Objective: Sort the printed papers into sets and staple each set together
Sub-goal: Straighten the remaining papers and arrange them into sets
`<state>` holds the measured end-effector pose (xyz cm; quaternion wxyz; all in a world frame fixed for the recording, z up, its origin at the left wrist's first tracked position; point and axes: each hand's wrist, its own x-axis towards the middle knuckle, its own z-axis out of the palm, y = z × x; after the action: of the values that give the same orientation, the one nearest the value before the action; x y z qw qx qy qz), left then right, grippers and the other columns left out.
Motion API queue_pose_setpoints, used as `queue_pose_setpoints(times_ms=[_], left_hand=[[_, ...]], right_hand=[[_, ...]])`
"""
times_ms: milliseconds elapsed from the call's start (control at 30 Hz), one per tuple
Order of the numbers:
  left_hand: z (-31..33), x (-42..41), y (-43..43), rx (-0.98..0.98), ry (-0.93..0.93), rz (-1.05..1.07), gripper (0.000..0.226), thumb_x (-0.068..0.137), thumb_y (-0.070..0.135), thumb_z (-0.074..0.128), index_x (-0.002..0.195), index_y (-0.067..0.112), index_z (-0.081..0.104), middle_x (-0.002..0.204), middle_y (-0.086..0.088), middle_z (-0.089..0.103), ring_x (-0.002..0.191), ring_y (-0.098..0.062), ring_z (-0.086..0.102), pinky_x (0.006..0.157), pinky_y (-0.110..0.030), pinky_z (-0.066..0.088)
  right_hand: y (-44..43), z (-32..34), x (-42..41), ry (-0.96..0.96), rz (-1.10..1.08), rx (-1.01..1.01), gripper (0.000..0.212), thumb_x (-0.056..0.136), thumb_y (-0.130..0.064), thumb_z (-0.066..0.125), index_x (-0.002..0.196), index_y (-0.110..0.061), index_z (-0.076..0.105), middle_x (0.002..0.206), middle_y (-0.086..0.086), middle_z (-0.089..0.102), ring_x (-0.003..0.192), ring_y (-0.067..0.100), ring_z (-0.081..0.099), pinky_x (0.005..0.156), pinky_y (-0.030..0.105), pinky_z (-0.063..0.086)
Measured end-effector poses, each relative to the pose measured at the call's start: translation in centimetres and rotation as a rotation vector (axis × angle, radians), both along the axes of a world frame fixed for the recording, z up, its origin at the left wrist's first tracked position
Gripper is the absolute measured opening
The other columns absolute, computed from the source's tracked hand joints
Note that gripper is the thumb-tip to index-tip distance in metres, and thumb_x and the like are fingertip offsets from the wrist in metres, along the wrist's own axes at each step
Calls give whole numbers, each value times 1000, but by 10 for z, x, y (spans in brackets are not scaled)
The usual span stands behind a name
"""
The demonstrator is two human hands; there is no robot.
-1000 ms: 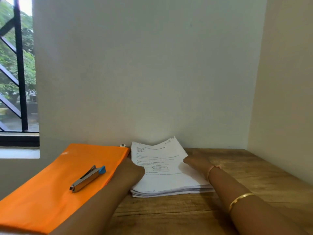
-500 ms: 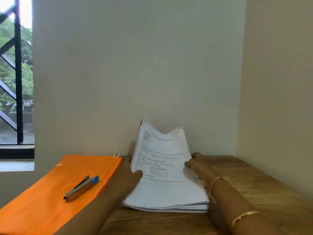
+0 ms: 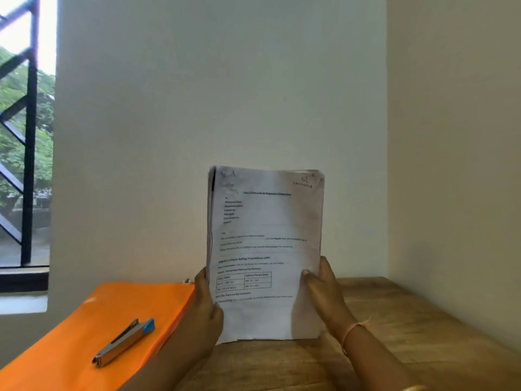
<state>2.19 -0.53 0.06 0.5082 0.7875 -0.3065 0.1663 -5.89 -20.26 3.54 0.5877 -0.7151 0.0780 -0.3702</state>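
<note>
Print on the paper stack (image 3: 267, 238) is too blurred for me to read; the orange folder (image 3: 158, 300) runs past the left edge.

Pale walls (image 3: 225, 94), barred window (image 3: 26, 136), wooden table (image 3: 394, 320)

Forearms were bare on my feed. Just behind the right hand (image 3: 324, 294) I logged a thin pinkish thread band (image 3: 350, 331), ends sticking out; farther up, a slim gold bangle (image 3: 414, 388).

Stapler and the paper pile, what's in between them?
In the head view, the left hand lies between the stapler and the paper pile, gripping its left edge; bare orange folder fills the rest.
</note>
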Motion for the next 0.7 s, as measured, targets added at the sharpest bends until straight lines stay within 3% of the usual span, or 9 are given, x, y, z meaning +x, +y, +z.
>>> queue_pose_setpoints(times_ms=[100, 200, 300, 400, 500, 633, 700], left_hand=[[6, -4, 1, -3, 18, -34, 56, 91, -4, 46, 133, 26, 25, 119, 5, 52, 96, -3, 51, 74, -5, 42], [20, -11, 12, -226, 216, -222, 48, 87, -8, 52, 109, 35, 48, 101, 13, 64, 91, -5, 62, 67, -13, 52], [25, -14, 18, -382, 569, -534, 44, 78, 1, 61, 118, 19, 55, 103, -6, 72, 93, -28, 69, 72, -35, 58], [21, -16, 19, -348, 734, -712, 46, 79, 14, 73, 121, 13, 56, 114, -14, 68, 103, -33, 66, 81, -42, 57], [19, -16, 19, -282, 722, -707, 74, 58, 27, 89, 123, 13, 56, 117, -12, 67, 107, -31, 64, 87, -43, 54], [21, -12, 18, -308, 746, -606, 37, 87, 1, 60, 123, 5, 56, 112, -14, 69, 100, -33, 67, 82, -40, 57], [19, -9, 17, -334, 749, -521, 33, 89, -1, 54, 122, 2, 56, 108, -16, 69, 97, -34, 67, 75, -38, 58]], right_hand=[[0, 0, 3, -2, -20, 4, 28, 95, -3, 40, 111, -23, 52, 104, 1, 63, 95, 19, 60, 79, 32, 51], [-3, 4, 3, 17, -26, 55, 30, 92, 0, 41, 108, -23, 55, 101, 1, 64, 91, 18, 61, 72, 27, 50], [-6, 5, 3, 87, -5, 93, 34, 90, 3, 42, 108, -21, 57, 101, 3, 66, 90, 21, 62, 76, 31, 53], [-5, 4, 5, 163, 25, 49, 32, 89, 4, 41, 105, -17, 58, 100, 6, 67, 90, 24, 62, 79, 34, 53], [-5, 3, 7, 210, 19, 3, 25, 90, 4, 41, 96, -15, 55, 102, 12, 65, 89, 25, 61, 81, 37, 51], [-8, -1, 6, 283, 62, 94, 12, 93, -6, 46, 102, -12, 51, 100, 10, 60, 87, 22, 57, 75, 33, 50], [-13, -3, 9, 332, 10, 64, 17, 96, -22, 51, 109, -11, 48, 106, 12, 58, 92, 24, 55, 79, 33, 47]])
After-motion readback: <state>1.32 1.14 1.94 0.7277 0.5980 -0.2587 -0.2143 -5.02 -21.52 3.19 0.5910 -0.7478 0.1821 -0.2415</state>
